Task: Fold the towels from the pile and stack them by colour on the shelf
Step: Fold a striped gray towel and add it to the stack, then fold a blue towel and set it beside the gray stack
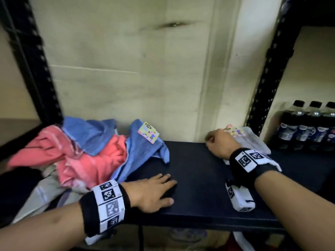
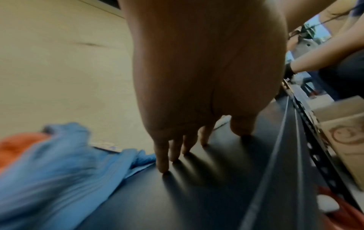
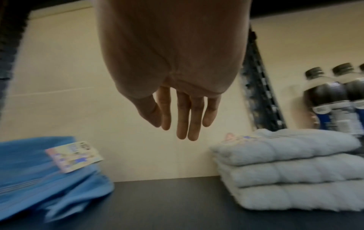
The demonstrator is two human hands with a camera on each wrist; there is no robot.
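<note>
Head view: the left hand (image 1: 154,192) is laid flat, fingers straight, on the bare shelf (image 1: 195,178), nothing held. The right hand (image 1: 216,142), at 2 o'clock, is seen loose-fingered and empty in the right wrist view, just beside the folded white towels (image 3: 285,169). The unfolded pile (image 1: 87,151) lies at 10 o'clock. Tangled layers could be dragged off the shelf edge if one towel is pulled.

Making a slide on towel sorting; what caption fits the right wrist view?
Right hand open above the shelf, between a blue towel and folded white towels.
</note>
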